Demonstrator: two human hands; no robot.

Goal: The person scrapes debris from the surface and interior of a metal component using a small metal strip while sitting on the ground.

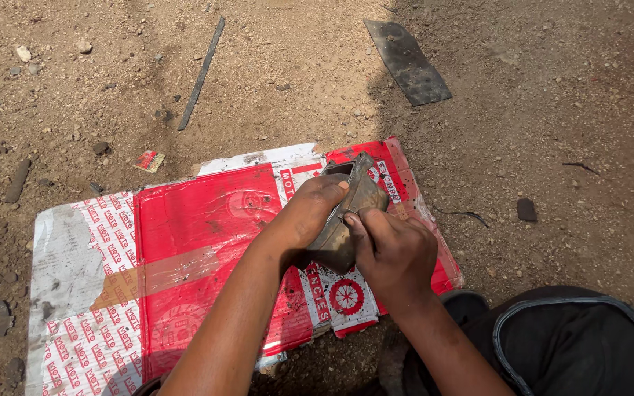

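**Over the cardboard, both hands gripping a metal housing**

Above the red cardboard (207,242) we are holding a grimy metal housing (346,213) with both hands. Our left hand (310,216) is grasping its near side, thumb lying along the top; our right hand (394,253) is clamping its lower end. Its hollow top is facing away from us, so we cannot tell what is inside. Beyond, a dark plate (407,61) and a thin rod (202,73) are lying on the dirt.

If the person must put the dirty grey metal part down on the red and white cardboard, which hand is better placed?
Probably the left hand: it grips the dirty grey metal part from above and lies over the flattened red and white cardboard. The right hand sits nearer the cardboard's edge.
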